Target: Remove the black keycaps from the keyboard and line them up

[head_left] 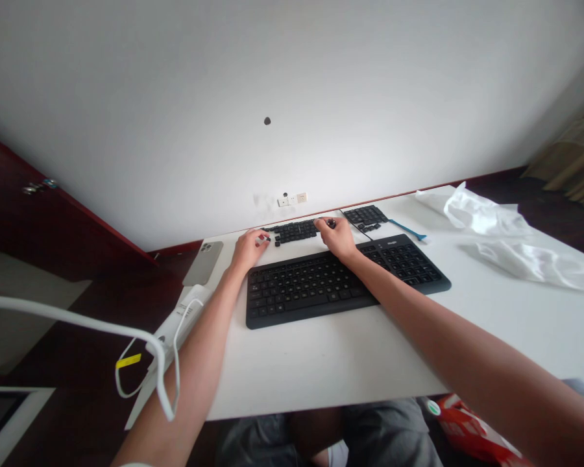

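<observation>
Left hand: here we have our left hand [250, 249], thumb and forefinger curved nearly together at a small dark piece [268, 239]; whether it's gripped, we can't tell.
Right hand: our right hand [339, 238] is curled closed, a small black object [331, 223] caught in the fingers.
Keyboard: the wide black plastic keyboard [306, 285] lies below both hands, our right forearm crossing over it.
Loose keys: square black plastic keycaps [296, 231] sit between the hands, with another black batch [365, 214] just right of the right hand.
Tool: a slim blue tool [409, 230], farther right of that hand.
Bags: crumpled clear plastic bags [486, 214], well to its right.
Phone: a flat grey phone [204, 264], left of our left hand.
</observation>
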The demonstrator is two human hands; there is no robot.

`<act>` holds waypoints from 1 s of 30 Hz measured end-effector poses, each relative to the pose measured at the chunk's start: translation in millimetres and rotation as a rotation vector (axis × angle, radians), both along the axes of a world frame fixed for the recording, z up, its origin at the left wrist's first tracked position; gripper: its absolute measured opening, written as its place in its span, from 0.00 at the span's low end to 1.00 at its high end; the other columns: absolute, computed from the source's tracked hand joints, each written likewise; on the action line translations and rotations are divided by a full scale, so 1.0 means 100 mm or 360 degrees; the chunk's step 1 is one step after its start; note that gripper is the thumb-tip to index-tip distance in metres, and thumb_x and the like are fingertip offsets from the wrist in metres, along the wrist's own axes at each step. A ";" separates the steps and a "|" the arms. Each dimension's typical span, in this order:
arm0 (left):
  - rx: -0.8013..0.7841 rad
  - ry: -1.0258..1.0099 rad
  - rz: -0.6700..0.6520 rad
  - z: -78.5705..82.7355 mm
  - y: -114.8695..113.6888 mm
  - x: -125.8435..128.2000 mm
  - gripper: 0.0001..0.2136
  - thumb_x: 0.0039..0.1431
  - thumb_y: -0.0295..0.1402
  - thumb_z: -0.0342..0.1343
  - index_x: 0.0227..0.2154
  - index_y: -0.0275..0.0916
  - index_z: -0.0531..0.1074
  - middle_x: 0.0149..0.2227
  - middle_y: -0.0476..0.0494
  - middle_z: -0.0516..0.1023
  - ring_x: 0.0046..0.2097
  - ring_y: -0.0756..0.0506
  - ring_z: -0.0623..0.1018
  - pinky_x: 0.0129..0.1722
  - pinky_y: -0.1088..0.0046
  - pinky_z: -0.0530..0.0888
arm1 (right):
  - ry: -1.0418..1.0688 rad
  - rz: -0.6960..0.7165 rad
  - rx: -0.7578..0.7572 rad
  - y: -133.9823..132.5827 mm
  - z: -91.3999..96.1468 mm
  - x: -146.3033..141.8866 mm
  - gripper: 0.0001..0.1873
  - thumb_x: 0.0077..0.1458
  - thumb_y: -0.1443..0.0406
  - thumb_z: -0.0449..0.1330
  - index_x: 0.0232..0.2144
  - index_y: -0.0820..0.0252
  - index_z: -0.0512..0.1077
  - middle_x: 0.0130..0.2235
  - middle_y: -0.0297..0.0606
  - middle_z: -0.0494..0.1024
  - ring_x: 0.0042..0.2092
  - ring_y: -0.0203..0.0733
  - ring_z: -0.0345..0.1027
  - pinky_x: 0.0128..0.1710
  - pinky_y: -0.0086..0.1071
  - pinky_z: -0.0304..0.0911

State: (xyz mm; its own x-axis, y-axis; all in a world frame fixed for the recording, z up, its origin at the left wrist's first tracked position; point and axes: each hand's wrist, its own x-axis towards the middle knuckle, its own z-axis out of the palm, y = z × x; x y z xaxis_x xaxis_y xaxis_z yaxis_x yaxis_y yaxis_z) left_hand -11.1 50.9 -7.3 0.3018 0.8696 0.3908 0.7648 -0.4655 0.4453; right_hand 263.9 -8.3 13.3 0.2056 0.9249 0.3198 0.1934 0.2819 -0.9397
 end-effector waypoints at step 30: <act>-0.0183 -0.0053 0.0057 0.29 -0.13 -0.04 0.10 0.55 0.36 0.64 0.40 0.43 0.79 0.40 0.48 0.84 0.32 0.50 0.75 0.38 0.74 0.71 | 0.0005 0.0021 0.0010 0.01 0.00 0.01 0.21 0.56 0.56 0.56 0.17 0.54 0.56 0.17 0.28 0.58 0.23 0.34 0.50 0.25 0.33 0.46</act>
